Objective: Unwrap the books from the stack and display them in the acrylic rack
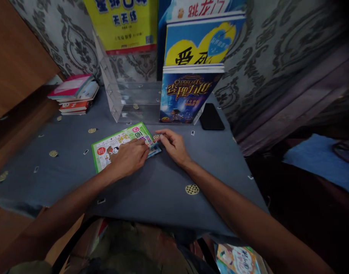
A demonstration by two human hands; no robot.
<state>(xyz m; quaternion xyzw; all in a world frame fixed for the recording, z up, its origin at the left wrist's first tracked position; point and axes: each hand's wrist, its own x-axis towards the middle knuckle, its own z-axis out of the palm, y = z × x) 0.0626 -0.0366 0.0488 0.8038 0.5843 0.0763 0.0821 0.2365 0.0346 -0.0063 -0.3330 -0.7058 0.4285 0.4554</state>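
Note:
A thin book (105, 148) with a green border and cartoon figures on its cover lies at an angle on the cloth-covered table. My left hand (133, 154) rests palm down over its right part, fingers bent together and holding it against the table. Blue shows at the book's lower right corner (155, 151), below those fingers; whether it is a page or another book I cannot tell. Beside the book's right edge is my right hand (174, 146), its index finger stretched out and its thumb apart. Its fingertips are close to the corner, and contact is unclear.
Behind the book stands a clear acrylic rack (117, 91) with a yellow book (128, 30) and a dark blue book (188, 95). A black phone (212, 117) lies right of the rack. Stacked books (75, 95) sit at the back left. The table's right edge drops off beyond my right forearm.

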